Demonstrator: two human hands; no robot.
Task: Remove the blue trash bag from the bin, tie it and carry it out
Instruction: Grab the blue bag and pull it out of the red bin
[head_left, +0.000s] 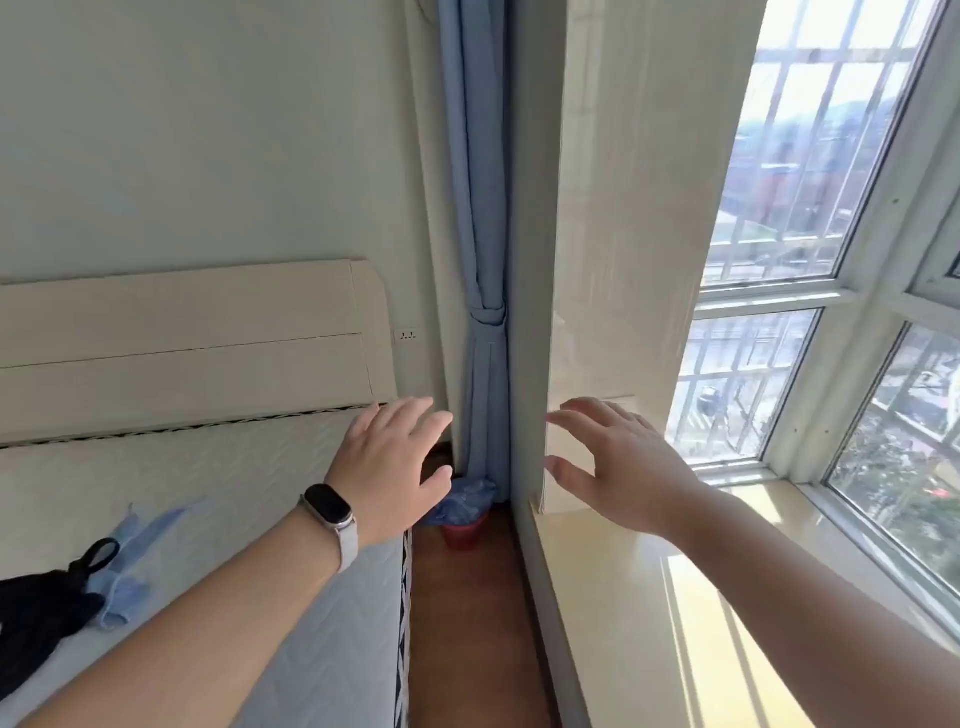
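A small red bin (464, 535) stands on the wooden floor in the corner, below the tied blue curtain. A blue trash bag (467, 499) lines it, with its edge folded over the rim. My left hand (395, 467), with a watch on the wrist, is held out above the bed's corner, fingers spread and empty, partly covering the bag's left side. My right hand (618, 462) is stretched out over the window sill, also spread and holding nothing. Both hands are well above the bin and apart from it.
A bed with a bare mattress (260, 519) and cream headboard (182, 338) fills the left. The narrow wooden floor strip (467, 623) runs between the bed and the window sill (649, 597). Blue cloth (130, 561) and a black item (41, 613) lie on the mattress.
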